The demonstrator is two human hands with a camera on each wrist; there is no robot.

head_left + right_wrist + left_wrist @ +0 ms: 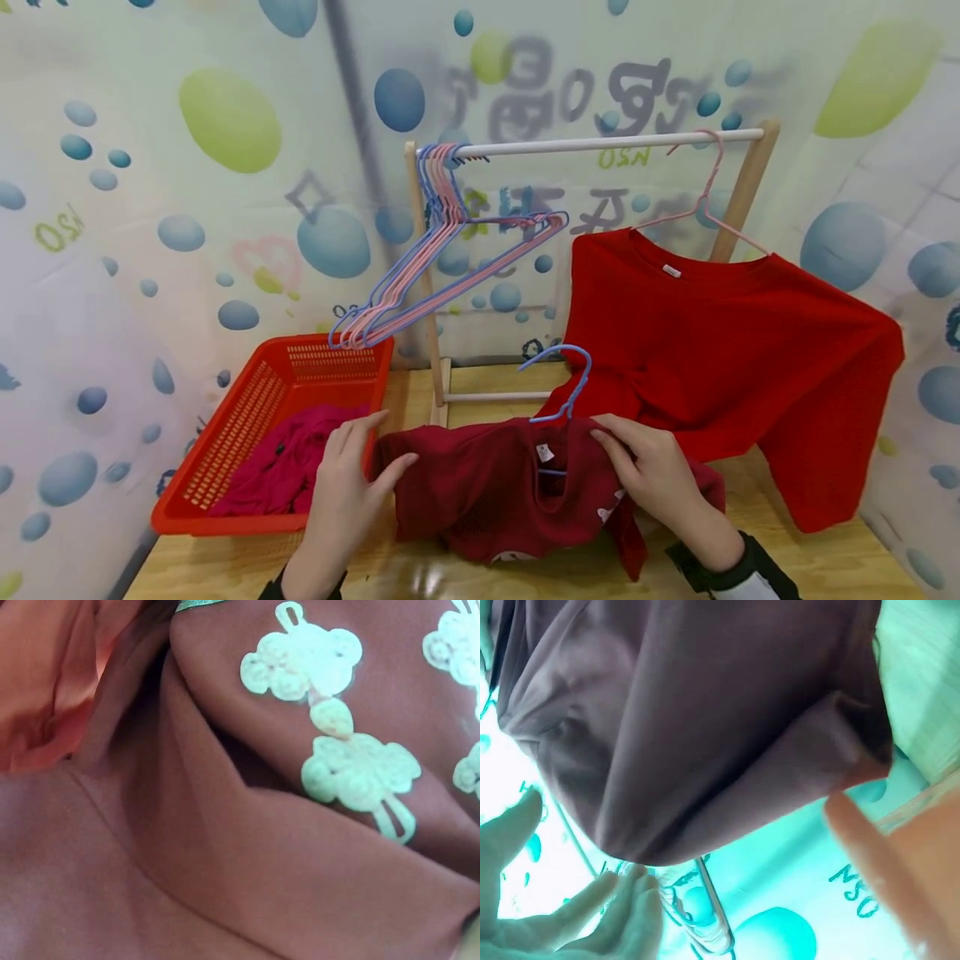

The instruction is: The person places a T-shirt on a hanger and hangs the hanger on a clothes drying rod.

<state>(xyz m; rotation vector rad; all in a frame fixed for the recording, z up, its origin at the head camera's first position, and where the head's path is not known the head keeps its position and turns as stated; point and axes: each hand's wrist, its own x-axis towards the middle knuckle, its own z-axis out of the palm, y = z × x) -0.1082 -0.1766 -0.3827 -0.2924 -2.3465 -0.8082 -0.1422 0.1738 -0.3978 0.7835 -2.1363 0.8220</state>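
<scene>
A dark red top (pixel 487 475) with a white neck label lies bunched at the front of the table. The hook of a blue hanger (pixel 577 392) stands up out of its neckline. My right hand (pixel 656 471) pinches the shoulder beside the collar between thumb and fingers. At the other end of the top, my left hand (pixel 345 492) is spread, thumb and fingers apart, with nothing held. In the left wrist view the garment's edge (pixel 727 825) passes between those fingers and thumb. Pale flower-shaped knot trims (pixel 360 776) show on the cloth in the right wrist view.
An orange-red basket (pixel 225 523) at left holds magenta cloth (pixel 285 467). Behind stands a rack with a white rail (pixel 600 145) and wooden posts. Several blue and pink hangers (pixel 450 225) hang at its left, and a bright red shirt (pixel 720 350) on a pink hanger at right.
</scene>
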